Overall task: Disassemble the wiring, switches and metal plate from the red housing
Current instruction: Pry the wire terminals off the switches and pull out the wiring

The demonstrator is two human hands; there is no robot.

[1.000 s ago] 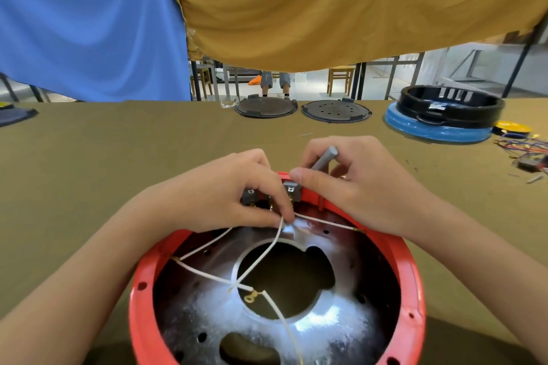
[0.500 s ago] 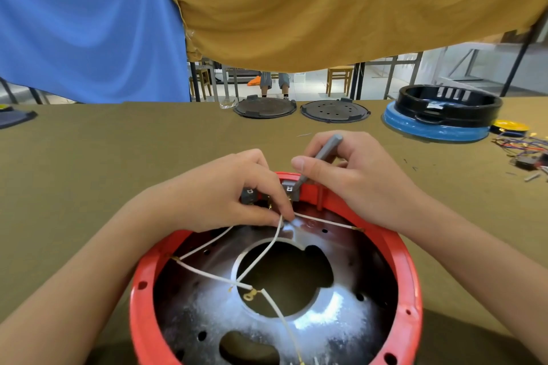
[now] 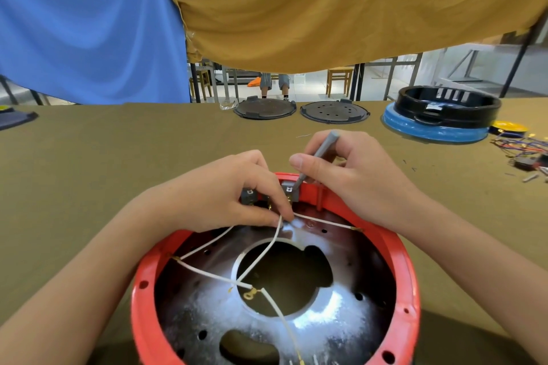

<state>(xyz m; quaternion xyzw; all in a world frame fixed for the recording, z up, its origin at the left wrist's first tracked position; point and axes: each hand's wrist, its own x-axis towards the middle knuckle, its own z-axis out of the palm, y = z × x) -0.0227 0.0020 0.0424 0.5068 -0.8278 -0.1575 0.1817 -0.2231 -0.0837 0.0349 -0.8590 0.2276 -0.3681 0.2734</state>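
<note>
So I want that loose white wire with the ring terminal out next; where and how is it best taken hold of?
Pinch the white wire just behind its ring terminal, coming straight down from above through the open top of the red housing. That stretch lies slack and uncovered over the metal plate's central hole, so fingers can probably close round it. The far end is crowded by the left hand and right hand.
</note>
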